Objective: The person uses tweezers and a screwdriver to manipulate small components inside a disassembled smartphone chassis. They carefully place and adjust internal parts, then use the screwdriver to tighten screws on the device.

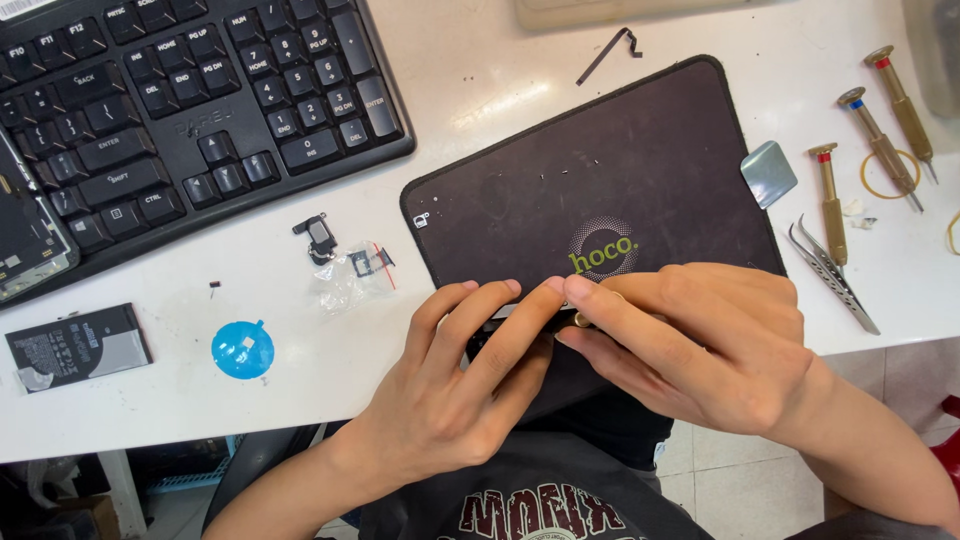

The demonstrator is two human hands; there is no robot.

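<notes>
Your left hand (455, 385) and right hand (700, 345): together at the near edge of the black work mat (600, 170), fingertips meeting, both pinched on a small dark object (490, 340), possibly a phone part, mostly hidden; brass tip (582, 320) shows between your fingers. Left of mat: black keyboard (180, 100), small black component (320, 235), clear bag (355, 270), blue round sticker (242, 349), flat battery (78, 347). Right of mat: three brass screwdrivers (880, 145), tweezers (830, 272), grey pick (768, 173)

Bright, even overhead light, glare patch on the white table (500, 100) near the keyboard (180, 100), soft short shadows, sharp focus, mild edge distortion.
</notes>
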